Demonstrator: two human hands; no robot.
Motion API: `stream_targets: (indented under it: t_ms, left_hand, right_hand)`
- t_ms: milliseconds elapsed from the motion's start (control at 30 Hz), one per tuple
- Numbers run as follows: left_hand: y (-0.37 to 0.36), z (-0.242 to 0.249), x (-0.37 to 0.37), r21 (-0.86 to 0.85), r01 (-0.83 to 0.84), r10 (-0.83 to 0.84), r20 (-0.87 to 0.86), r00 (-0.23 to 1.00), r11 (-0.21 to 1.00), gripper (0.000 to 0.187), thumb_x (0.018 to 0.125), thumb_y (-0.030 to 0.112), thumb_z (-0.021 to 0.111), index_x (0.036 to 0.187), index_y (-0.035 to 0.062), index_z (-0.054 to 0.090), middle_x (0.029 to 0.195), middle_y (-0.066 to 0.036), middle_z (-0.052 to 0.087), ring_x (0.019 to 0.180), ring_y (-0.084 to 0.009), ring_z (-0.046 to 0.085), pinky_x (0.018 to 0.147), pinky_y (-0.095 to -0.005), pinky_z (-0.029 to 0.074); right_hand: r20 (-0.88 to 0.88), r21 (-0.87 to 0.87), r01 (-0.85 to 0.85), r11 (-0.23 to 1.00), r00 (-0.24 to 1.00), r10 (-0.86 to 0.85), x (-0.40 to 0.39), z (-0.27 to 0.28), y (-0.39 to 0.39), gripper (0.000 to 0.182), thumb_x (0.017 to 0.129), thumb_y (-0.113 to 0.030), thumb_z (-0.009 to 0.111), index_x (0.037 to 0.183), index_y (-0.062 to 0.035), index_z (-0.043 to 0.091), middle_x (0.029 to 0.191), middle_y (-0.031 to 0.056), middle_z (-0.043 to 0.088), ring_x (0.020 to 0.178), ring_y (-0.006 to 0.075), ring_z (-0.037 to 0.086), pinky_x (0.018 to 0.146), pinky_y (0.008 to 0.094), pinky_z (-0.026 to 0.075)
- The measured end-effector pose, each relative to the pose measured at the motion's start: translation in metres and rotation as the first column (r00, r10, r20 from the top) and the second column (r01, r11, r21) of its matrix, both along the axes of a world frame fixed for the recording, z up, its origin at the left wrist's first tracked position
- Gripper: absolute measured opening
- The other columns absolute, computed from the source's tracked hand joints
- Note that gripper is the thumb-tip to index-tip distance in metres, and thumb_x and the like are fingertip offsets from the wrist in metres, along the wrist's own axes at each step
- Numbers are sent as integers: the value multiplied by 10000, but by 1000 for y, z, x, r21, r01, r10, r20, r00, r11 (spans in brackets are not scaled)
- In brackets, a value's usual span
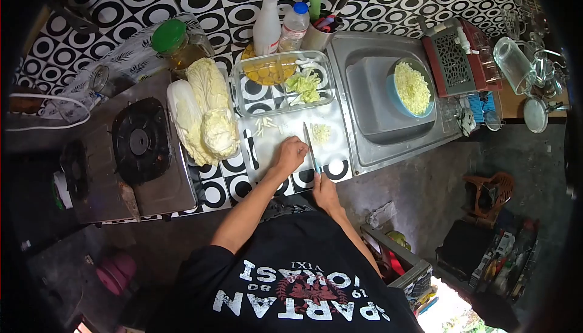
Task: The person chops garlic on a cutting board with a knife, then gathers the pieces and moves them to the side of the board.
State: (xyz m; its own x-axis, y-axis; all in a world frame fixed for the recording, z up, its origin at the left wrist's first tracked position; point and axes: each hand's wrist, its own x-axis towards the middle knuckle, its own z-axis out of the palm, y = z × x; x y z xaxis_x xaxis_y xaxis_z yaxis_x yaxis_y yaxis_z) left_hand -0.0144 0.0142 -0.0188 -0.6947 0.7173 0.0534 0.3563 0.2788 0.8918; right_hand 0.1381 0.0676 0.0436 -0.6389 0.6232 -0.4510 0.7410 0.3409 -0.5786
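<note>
My right hand (326,191) is wrapped round the handle of a knife (311,141), whose blade points away from me over a clear cutting board (273,154). Just left of the blade, my left hand (293,154) has its fingers curled down on the board; what lies under them is too small to make out. Right of the blade is a small pile of finely chopped cabbage (320,133). A few pale strips (265,125) lie on the board's left part. Behind it, a glass dish (255,105) holds leafy cabbage pieces (303,85).
Whole cabbages (203,111) lie left of the board, beside a stove (155,175). On the right, a blue bowl (395,96) of chopped cabbage stands in the metal sink (371,141). Bottles (294,28) and a utensil holder (316,36) stand behind the glass dish.
</note>
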Motion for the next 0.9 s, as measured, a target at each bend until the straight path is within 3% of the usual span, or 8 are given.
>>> stream_targets:
  t_ms: [200,267,500,600,667,867,900]
  left_hand:
    - [-3,3,1,-13,34,-34,-59,998,999,58,701,68,665,750,76,696,750,-91,595,734,-270,579,665,-365,468]
    - [-4,5,-1,-9,28,-29,-84,996,1000,59,702,66,664,752,73,694,753,-93,594,729,-271,580,657,-367,470]
    - [-6,0,-1,-16,20,-21,-44,999,1000,52,702,72,662,751,64,677,755,-96,588,739,-270,582,663,-363,470]
    - [-6,-2,0,1,38,-38,-80,996,999,49,701,70,659,748,64,672,752,-94,584,742,-271,578,668,-363,467]
    - [-5,-2,-1,-1,48,-48,-94,994,999,48,701,69,658,747,65,670,751,-94,582,743,-272,576,669,-364,466]
    - [-11,10,-7,-45,68,-72,-103,992,997,53,677,59,659,728,72,659,739,-89,582,731,-277,566,669,-372,457]
    - [-14,15,-10,-12,25,-27,-186,982,1000,56,672,65,658,727,75,653,745,-87,578,748,-284,554,684,-378,455]
  right_hand:
    - [-24,36,-37,999,999,38,-22,-3,17,451,972,-338,330,866,60,515,801,346,561,849,521,527,730,543,408]
    - [34,9,-74,997,997,74,-24,5,22,471,969,-344,328,909,78,528,813,346,575,847,523,541,751,542,422]
    - [-8,-109,-33,994,999,32,-6,-1,10,480,970,-350,330,897,78,534,813,352,570,857,520,539,745,538,421]
    - [-90,-49,-18,999,996,14,-8,-17,2,471,968,-348,335,905,76,529,814,351,570,851,524,537,747,547,422]
    - [-58,37,-26,999,998,28,-16,-16,5,458,972,-348,335,881,54,535,753,335,566,794,524,535,696,538,422]
    - [43,77,-100,992,994,97,-18,2,31,436,958,-357,364,884,42,522,740,327,574,780,523,543,709,557,415]
    - [8,67,-94,993,996,94,-15,5,32,441,955,-370,367,875,37,515,730,316,577,778,513,549,691,538,425]
